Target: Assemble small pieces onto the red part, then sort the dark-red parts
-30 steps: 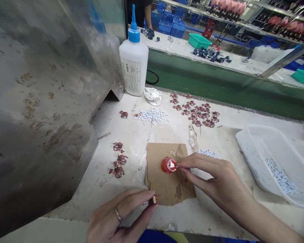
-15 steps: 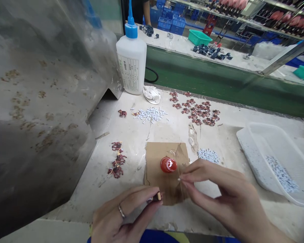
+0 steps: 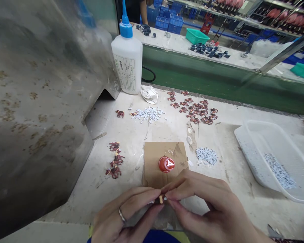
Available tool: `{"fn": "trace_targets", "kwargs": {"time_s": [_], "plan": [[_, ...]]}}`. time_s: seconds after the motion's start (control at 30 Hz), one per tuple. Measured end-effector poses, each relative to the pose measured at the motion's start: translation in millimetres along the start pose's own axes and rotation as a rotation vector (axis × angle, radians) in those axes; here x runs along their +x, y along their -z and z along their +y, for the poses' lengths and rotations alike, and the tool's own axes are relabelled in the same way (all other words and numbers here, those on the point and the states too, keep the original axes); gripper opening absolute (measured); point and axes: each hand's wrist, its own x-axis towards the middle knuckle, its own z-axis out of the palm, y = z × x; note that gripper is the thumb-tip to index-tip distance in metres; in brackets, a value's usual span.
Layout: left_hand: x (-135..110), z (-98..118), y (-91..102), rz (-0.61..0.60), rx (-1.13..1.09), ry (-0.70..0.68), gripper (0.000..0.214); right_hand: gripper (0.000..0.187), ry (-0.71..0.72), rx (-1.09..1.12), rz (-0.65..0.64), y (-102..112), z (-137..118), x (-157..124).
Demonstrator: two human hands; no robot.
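Bench (image 3: 243, 209), seen from above, with the cardboard sheet (image 3: 152, 158) as landmark. Left hand (image 3: 124, 216) and right hand (image 3: 207, 206) meet just past the sheet's near edge. A red cap (image 3: 166, 164) sits at its centre. Left grip is clenched on a tan-tipped piece (image 3: 161, 199). Right grip is pinched shut at the tan tip; what it holds cannot be told. The piece's long axis seems to run hand to hand, tan end rightward. Joining work this fine likely calls for braced wrists and light pressure.
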Motion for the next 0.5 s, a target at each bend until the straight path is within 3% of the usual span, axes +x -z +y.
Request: {"fn": "trace_targets", "kwargs": {"time_s": [0.17, 0.4, 0.5], "plan": [[-0.3, -1.5, -0.4, 0.046, 0.035, -0.025, 0.030, 0.019, 0.035, -0.060, -0.052, 0.6, 0.9, -3.6], [-3.6, 0.8, -1.6, 0.083, 0.055, 0.029, 0.026, 0.020, 0.228, -0.411, -0.135, 4.9, -3.7, -12.4], [-3.2, 2.2, -3.2, 0.076, 0.044, 0.024, 0.027, 0.020, 0.254, -0.433, -0.151, 5.8, -4.1, -12.7]]}}
